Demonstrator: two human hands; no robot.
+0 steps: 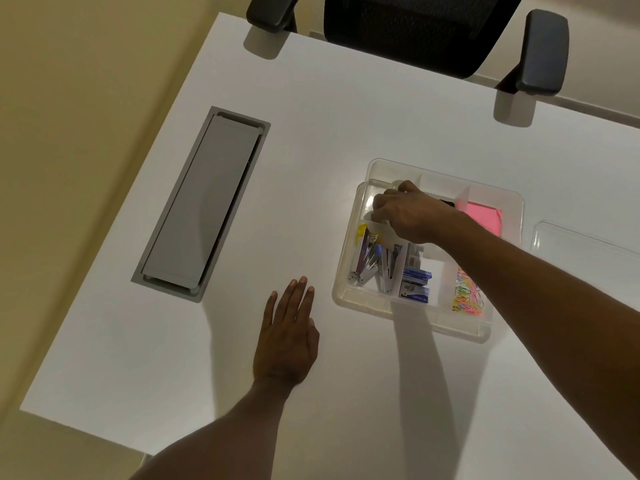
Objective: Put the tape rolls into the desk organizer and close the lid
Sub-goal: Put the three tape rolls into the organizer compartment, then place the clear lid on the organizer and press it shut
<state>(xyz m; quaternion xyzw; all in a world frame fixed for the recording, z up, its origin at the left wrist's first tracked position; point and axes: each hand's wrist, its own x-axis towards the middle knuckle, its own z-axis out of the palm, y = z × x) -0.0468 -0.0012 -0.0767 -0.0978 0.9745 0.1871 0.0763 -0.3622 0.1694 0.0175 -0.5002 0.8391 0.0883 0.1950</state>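
Note:
The clear plastic desk organizer point(360, 299) stands open on the white desk, right of centre. My right hand point(405, 213) reaches into its far-left compartment with the fingers curled downward. A pale rounded edge of a tape roll point(396, 184) shows at my thumb; the rest of the roll is hidden under the hand. The organizer's clear lid point(585, 244) lies flat on the desk to its right. My left hand point(287, 341) rests palm down on the desk, left of the organizer, fingers straight and holding nothing.
Other compartments hold staplers point(367, 261), blue staple boxes point(415, 284), coloured paper clips point(467, 296) and pink sticky notes point(483, 216). A grey cable hatch point(204, 202) is set into the desk at left. A black office chair point(415, 29) stands at the far edge.

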